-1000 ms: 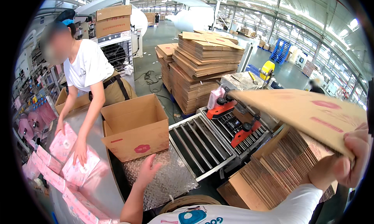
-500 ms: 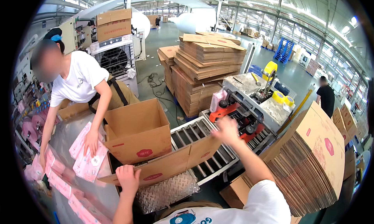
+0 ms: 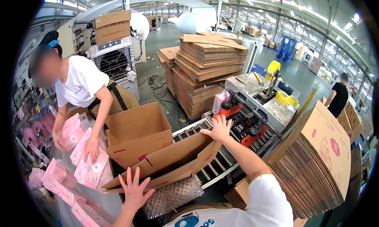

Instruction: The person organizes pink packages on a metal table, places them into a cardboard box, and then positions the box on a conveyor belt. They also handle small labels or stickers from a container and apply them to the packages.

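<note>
Since the last frame the carton has gone from flat to partly opened, a narrow gap now showing between its long walls; left hand has let go of the edge. Left is now spread, fingers apart, over the carton's left end; can't tell if it touches. Right hand also spread, thumb out, at the carton's right top corner; contact unclear. Carton sits tilted between the person and an open box, over the tread plate and rollers. Red-sided machine just past right hand. Flat stack to the right. On the left, co-worker's hand on pink packs.
</note>
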Action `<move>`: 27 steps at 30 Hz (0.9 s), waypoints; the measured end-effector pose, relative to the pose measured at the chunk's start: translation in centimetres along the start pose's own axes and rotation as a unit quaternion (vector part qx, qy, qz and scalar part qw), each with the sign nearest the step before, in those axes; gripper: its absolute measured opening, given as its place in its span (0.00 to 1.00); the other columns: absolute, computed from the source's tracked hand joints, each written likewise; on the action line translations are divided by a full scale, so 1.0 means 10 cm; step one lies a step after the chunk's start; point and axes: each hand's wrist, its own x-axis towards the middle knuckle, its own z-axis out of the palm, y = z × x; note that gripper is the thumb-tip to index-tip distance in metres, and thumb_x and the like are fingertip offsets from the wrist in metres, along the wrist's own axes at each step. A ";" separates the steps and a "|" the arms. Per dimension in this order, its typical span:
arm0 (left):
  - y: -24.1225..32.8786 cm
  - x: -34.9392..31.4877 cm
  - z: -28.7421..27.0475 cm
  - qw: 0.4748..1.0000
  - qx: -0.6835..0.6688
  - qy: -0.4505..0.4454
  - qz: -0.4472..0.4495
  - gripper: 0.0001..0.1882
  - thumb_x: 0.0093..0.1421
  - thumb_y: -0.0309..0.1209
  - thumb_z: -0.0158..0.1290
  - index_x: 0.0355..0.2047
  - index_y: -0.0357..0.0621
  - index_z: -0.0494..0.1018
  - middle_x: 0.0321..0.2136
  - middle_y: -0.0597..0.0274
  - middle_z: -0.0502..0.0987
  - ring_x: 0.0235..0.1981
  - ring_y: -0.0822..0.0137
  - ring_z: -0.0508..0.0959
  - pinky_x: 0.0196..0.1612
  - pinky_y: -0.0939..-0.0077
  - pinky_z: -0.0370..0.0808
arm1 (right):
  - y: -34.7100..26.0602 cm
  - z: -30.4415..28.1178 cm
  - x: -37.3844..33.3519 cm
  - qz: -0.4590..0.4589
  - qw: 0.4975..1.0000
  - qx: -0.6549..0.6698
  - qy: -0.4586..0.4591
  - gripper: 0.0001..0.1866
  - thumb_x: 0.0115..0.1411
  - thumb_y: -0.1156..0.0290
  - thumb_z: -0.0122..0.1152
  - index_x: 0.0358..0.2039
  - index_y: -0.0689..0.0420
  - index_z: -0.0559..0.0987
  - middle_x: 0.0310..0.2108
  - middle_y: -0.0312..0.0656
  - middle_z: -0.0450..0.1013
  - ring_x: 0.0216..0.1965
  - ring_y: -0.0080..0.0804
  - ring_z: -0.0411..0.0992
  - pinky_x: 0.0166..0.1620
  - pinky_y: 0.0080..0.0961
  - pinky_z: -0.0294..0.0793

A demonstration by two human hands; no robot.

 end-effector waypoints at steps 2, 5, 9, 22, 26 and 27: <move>-0.07 0.11 -0.09 1.000 -0.002 -0.006 0.016 0.23 0.46 0.49 0.59 0.40 0.52 0.76 0.60 0.48 0.54 0.63 0.40 0.46 0.58 0.32 0.39 | 0.03 0.13 -0.15 0.092 0.989 0.065 0.100 0.53 0.43 0.35 0.58 0.60 0.61 0.57 0.64 0.52 0.47 0.66 0.49 0.38 0.62 0.57 0.35; -0.28 0.27 -0.03 0.998 -0.049 -0.045 -0.014 0.24 0.48 0.53 0.56 0.39 0.52 0.78 0.59 0.47 0.57 0.61 0.45 0.53 0.58 0.40 0.48 | 0.30 0.42 -0.50 0.216 0.908 0.267 0.241 0.55 0.47 0.50 0.65 0.63 0.65 0.43 0.65 0.59 0.39 0.67 0.52 0.34 0.65 0.44 0.37; -0.38 0.51 -0.19 0.950 -0.168 -0.237 -0.110 0.20 0.54 0.53 0.51 0.38 0.55 0.78 0.48 0.55 0.72 0.48 0.53 0.71 0.49 0.60 0.68 | 0.36 0.39 -0.93 0.220 0.808 0.508 0.202 0.53 0.53 0.63 0.62 0.64 0.63 0.34 0.65 0.57 0.40 0.66 0.43 0.42 0.64 0.29 0.42; -0.66 0.52 -0.21 0.822 -0.420 -0.085 -0.375 0.23 0.62 0.44 0.44 0.44 0.32 0.69 0.38 0.45 0.75 0.37 0.50 0.74 0.41 0.60 0.71 | 0.48 -0.54 -0.56 -0.126 0.950 0.107 -0.266 0.25 0.52 0.71 0.48 0.51 0.65 0.66 0.36 0.63 0.72 0.40 0.55 0.72 0.41 0.39 0.72; -0.30 0.19 0.62 0.958 -0.198 0.030 -0.204 0.34 0.61 0.44 0.42 0.59 0.31 0.51 0.60 0.37 0.51 0.64 0.51 0.49 0.61 0.51 0.52 | 0.08 0.16 -0.77 -0.294 0.839 0.045 -0.455 0.53 0.55 0.40 0.49 0.63 0.66 0.38 0.65 0.61 0.35 0.67 0.50 0.34 0.66 0.34 0.41; -0.09 0.19 0.78 0.966 -0.186 -0.023 -0.180 0.35 0.60 0.45 0.43 0.60 0.31 0.51 0.62 0.39 0.48 0.64 0.50 0.47 0.61 0.46 0.48 | -0.02 0.41 -0.93 -0.315 0.834 -0.045 -0.450 0.58 0.52 0.31 0.43 0.63 0.66 0.37 0.65 0.60 0.32 0.67 0.52 0.31 0.66 0.37 0.39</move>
